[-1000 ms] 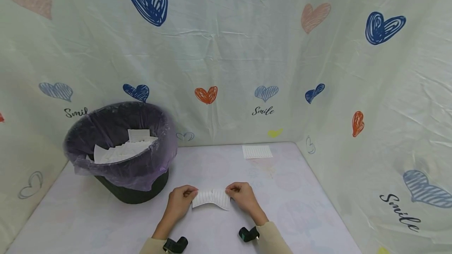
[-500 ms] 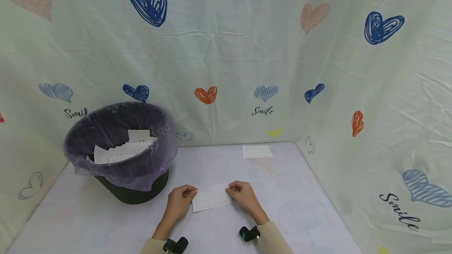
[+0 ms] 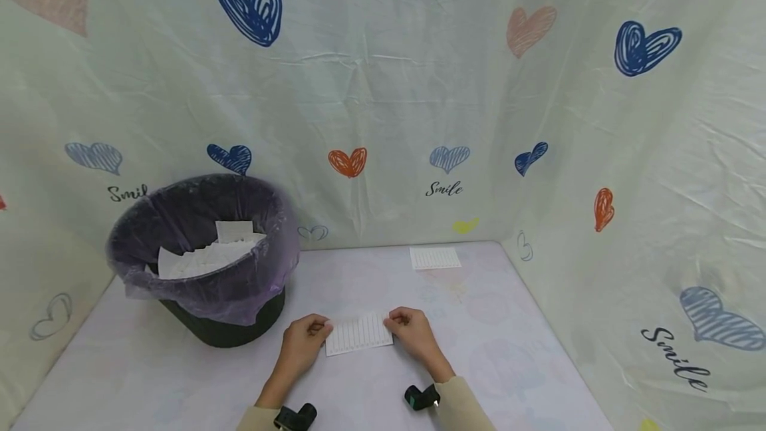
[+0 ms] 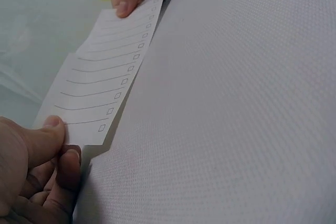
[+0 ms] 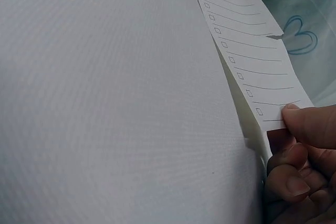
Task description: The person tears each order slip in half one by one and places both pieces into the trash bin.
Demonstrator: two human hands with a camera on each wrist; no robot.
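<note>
Right wrist view: over the worktop [image 5: 115, 98], a notched paper slip [image 5: 247, 51] is pinched at both ends by left fingers [image 4: 47, 135] and right fingers [image 5: 312, 124]; seemingly light, flimsy and easily torn, it is best held there.

The bin [image 3: 239, 301] hides the end of a printed word [image 3: 127, 193] and the lower part of its papers [image 3: 206, 259]. Wrist-view edges crop the left hand [image 4: 31, 156] and right hand [image 5: 307, 161]. The far sheet [image 3: 435, 258] is too small to read.
</note>
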